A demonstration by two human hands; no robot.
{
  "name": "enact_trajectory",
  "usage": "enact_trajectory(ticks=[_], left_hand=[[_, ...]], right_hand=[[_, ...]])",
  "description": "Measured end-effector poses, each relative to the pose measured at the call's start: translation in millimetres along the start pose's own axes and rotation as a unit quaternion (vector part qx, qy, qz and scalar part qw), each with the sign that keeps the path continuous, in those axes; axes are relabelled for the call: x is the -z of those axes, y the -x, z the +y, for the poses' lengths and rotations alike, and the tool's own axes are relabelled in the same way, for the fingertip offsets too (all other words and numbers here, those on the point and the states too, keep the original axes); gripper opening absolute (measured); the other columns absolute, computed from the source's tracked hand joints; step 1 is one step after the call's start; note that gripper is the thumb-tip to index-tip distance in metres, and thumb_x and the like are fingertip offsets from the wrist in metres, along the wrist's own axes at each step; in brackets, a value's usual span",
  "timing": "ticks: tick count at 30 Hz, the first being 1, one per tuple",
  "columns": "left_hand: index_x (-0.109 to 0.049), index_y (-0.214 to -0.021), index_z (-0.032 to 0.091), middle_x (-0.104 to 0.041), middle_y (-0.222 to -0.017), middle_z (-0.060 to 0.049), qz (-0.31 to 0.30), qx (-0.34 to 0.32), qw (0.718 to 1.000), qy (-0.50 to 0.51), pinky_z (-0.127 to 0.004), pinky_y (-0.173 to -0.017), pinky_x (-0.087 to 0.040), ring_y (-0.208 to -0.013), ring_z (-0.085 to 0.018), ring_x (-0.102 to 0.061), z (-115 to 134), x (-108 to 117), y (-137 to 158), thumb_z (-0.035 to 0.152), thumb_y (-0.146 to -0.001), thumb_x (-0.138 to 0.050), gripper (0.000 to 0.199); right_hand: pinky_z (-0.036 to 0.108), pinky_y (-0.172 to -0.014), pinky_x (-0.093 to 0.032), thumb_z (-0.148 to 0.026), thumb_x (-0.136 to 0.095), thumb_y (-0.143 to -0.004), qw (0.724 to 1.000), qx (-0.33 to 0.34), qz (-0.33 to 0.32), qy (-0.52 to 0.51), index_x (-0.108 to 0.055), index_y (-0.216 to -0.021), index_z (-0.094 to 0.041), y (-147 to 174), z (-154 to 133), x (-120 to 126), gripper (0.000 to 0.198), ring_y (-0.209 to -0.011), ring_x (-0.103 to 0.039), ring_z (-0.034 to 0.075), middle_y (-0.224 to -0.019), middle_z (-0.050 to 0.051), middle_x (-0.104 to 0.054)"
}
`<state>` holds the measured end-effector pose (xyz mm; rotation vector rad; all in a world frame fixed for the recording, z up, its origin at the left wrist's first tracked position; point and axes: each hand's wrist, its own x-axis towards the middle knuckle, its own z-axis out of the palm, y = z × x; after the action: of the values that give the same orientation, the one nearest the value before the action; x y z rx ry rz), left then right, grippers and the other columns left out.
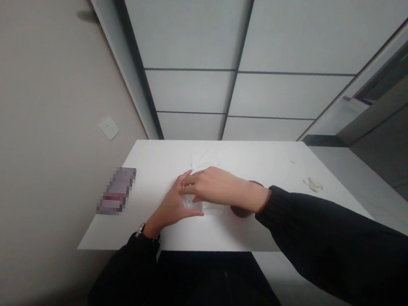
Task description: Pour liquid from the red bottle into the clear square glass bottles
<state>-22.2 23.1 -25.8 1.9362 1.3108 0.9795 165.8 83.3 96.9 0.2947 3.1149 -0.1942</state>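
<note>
A small clear container, perhaps glass or plastic (188, 201), stands on the white table, mostly covered by my hands. My left hand (172, 206) curves around its left side, with thumb and fingers on either side of it. From the right, my right hand (209, 183) reaches across the top, its fingers bent down at the container and partly hidden. Under my right forearm sits a round, dark brown object (242, 212), largely covered by the arm. Just beyond the hands lies a thin clear sheet or wrapper (203, 159).
The white table (147, 158) meets a wall at its left. A blurred-out rectangular item (117, 191) lies at its left edge. Toward the right are a crumpled pale scrap (314, 184) and a tiny sliver (293, 162). White panelled doors (194, 91) rise behind.
</note>
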Motion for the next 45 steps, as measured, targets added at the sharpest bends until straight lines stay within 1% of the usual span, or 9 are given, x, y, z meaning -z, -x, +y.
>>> enact_trajectory(ticks=[10, 13, 16, 19, 22, 26, 31, 39, 45], left_hand=[[-0.073, -0.104, 0.021, -0.076, -0.116, -0.008, -0.011, 0.055, 0.998, 0.009, -0.057, -0.104, -0.057, -0.113, -0.034, -0.07, -9.1, -4.4, 5.1, 0.04, -0.068, -0.095, 0.046], [-0.073, -0.103, 0.022, -0.078, -0.114, -0.009, -0.008, 0.071, 0.997, 0.014, -0.057, -0.1, -0.059, -0.111, -0.036, -0.072, -7.7, -4.6, 6.2, 0.042, -0.067, -0.096, 0.048], [-0.071, -0.11, 0.021, -0.078, -0.113, -0.01, -0.007, 0.082, 0.996, 0.027, -0.054, -0.093, -0.062, -0.107, -0.035, -0.074, -6.4, -5.5, 7.6, 0.045, -0.067, -0.096, 0.055], [-0.065, -0.124, 0.021, -0.075, -0.125, -0.012, 0.01, 0.085, 0.996, 0.027, -0.058, -0.103, -0.058, -0.119, -0.037, -0.07, -6.1, -7.2, 7.9, 0.045, -0.067, -0.096, 0.07], [-0.057, -0.134, 0.023, -0.07, -0.135, -0.014, 0.027, 0.089, 0.996, 0.015, -0.062, -0.11, -0.052, -0.127, -0.039, -0.066, -6.4, -8.8, 7.1, 0.044, -0.065, -0.096, 0.082], [-0.054, -0.136, 0.023, -0.068, -0.137, -0.014, 0.038, 0.093, 0.995, -0.004, -0.06, -0.109, -0.051, -0.126, -0.04, -0.066, -5.5, -9.7, 6.7, 0.045, -0.064, -0.096, 0.087], [-0.054, -0.132, 0.024, -0.068, -0.131, -0.01, 0.04, 0.097, 0.994, -0.027, -0.056, -0.106, -0.052, -0.121, -0.037, -0.067, -0.9, -9.3, 7.5, 0.046, -0.066, -0.095, 0.081], [-0.053, -0.127, 0.021, -0.068, -0.125, -0.011, 0.03, 0.104, 0.993, -0.049, -0.056, -0.101, -0.054, -0.116, -0.038, -0.068, -4.4, -9.1, 7.2, 0.046, -0.067, -0.093, 0.077], [-0.047, -0.137, 0.022, -0.061, -0.139, -0.015, 0.026, 0.063, 0.996, -0.051, -0.06, -0.112, -0.049, -0.132, -0.04, -0.061, -3.9, -3.6, 6.5, 0.048, -0.069, -0.094, 0.087]], right_hand=[[0.035, -0.072, -0.042, -0.017, -0.061, -0.101, 0.998, -0.033, -0.036, 0.034, -0.078, -0.098, -0.014, -24.7, -6.7, -6.3, 0.018, -0.095, -0.074, 0.026, -0.104, 0.011, -0.08], [0.035, -0.071, -0.045, -0.016, -0.056, -0.1, 0.994, -0.101, -0.033, 0.034, -0.077, -0.093, -0.012, -31.4, -16.4, -2.8, 0.022, -0.092, -0.075, 0.029, -0.096, 0.016, -0.079], [0.037, -0.072, -0.049, -0.014, -0.055, -0.095, 0.983, -0.182, -0.017, 0.032, -0.072, -0.112, -0.007, -37.6, -23.6, -3.4, 0.025, -0.091, -0.076, 0.032, -0.092, 0.021, -0.078], [0.037, -0.072, -0.053, -0.015, -0.055, -0.093, 0.969, -0.246, -0.011, 0.024, -0.059, -0.133, -0.004, -44.4, -24.8, -7.1, 0.042, -0.093, -0.076, 0.033, -0.096, 0.023, -0.077], [0.037, -0.073, -0.054, -0.015, -0.051, -0.096, 0.959, -0.28, -0.033, 0.013, -0.062, -0.129, -0.003, -48.2, -21.2, -5.7, 0.038, -0.097, -0.076, 0.032, -0.103, 0.025, -0.077], [0.037, -0.076, -0.053, -0.025, -0.054, -0.101, 0.966, -0.242, -0.088, 0.0, -0.074, -0.117, -0.007, -41.1, -12.7, 11.9, 0.032, -0.101, -0.076, 0.032, -0.11, 0.024, -0.077], [0.033, -0.081, -0.049, -0.03, -0.081, -0.088, 0.982, -0.137, -0.133, -0.008, -0.079, -0.117, -0.018, -28.2, -0.1, 28.1, 0.032, -0.103, -0.075, 0.027, -0.112, 0.013, -0.08], [0.035, -0.082, -0.049, -0.032, -0.079, -0.092, 0.986, -0.121, -0.115, -0.01, -0.081, -0.11, -0.012, -30.6, 3.8, 21.7, 0.026, -0.104, -0.075, 0.03, -0.106, 0.017, -0.08], [0.039, -0.098, -0.052, -0.042, -0.075, -0.096, 0.987, -0.15, -0.01, -0.059, -0.067, -0.137, -0.016, 12.3, 0.3, 43.0, 0.049, -0.123, -0.069, 0.029, -0.137, 0.014, -0.072]])
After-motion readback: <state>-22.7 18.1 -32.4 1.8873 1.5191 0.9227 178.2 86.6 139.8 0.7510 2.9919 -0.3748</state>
